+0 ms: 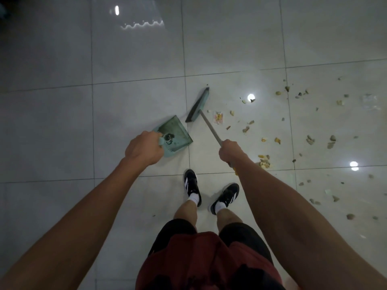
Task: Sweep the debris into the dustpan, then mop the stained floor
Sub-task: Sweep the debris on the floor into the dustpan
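My left hand (144, 150) grips the handle of a pale green dustpan (174, 133), whose open mouth faces up and right, just left of the broom head. My right hand (231, 151) is closed around the metal shaft of a broom (210, 126). Its green head (198, 105) rests on the floor just beyond the pan's mouth. Debris (263, 160), small stones, crumbs and scraps, is scattered over the tiles to the right of the broom. A small clear wrapper (218, 118) lies just right of the broom shaft. A dark bit sits inside the pan near its handle.
Glossy grey-white floor tiles (136, 59) spread all around, with bright ceiling-light reflections (250, 97). My two feet in black shoes (192, 186) stand just behind the dustpan and broom. More debris (350, 216) lies at the far right near the frame edge.
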The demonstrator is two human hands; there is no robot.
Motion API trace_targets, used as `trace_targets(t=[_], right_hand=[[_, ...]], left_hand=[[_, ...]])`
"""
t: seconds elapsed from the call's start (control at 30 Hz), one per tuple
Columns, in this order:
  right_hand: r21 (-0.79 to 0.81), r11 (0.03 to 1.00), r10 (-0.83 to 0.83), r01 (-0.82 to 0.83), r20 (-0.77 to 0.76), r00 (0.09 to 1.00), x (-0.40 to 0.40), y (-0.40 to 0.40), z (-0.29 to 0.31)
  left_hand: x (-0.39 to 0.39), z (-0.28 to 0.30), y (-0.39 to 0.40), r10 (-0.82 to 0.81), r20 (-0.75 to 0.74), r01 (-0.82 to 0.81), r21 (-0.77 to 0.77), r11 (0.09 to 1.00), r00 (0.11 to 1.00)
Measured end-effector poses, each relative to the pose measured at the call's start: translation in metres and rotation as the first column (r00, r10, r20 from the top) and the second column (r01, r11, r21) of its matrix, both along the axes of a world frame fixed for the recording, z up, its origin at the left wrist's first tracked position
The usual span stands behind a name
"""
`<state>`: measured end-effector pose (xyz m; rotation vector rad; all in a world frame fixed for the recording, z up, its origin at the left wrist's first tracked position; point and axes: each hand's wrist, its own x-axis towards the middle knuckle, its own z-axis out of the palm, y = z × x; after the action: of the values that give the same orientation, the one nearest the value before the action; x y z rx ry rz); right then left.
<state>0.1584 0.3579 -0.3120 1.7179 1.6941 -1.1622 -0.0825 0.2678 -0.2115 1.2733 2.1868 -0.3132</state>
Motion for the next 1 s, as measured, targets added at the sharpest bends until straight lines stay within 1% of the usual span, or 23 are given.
trace_targets(t=[0.1, 0.3, 0.43, 0.6, 0.87, 1.0], right_hand=[[0.000, 1.000, -0.009, 0.009, 0.029, 1.000, 0.032, -0.005, -0.001], [-0.009, 0.997, -0.081, 0.082, 0.073, 0.994, 0.106, -0.026, 0.000], [-0.007, 0.994, -0.112, 0.113, 0.087, 0.990, 0.160, -0.042, 0.007], [0.013, 0.987, -0.160, 0.160, 0.120, 0.980, 0.210, -0.062, 0.014], [0.060, 0.955, -0.297, 0.291, 0.197, 0.934, 0.269, -0.100, 0.020], [0.083, 0.934, -0.356, 0.346, 0.169, 0.919, 0.278, -0.109, 0.027]], left_hand=[[0.026, 0.002, 0.008, -0.034, -0.018, 0.034, -0.010, 0.999, 0.999], [0.072, 0.001, 0.023, -0.112, -0.027, 0.111, -0.019, 0.994, 0.993], [0.115, 0.003, 0.034, -0.207, -0.052, 0.207, -0.010, 0.978, 0.977], [0.161, 0.001, 0.043, -0.271, -0.007, 0.271, 0.016, 0.962, 0.963], [0.218, 0.003, 0.052, -0.367, 0.046, 0.365, 0.049, 0.930, 0.929], [0.229, 0.002, 0.056, -0.406, 0.031, 0.404, 0.058, 0.913, 0.913]])
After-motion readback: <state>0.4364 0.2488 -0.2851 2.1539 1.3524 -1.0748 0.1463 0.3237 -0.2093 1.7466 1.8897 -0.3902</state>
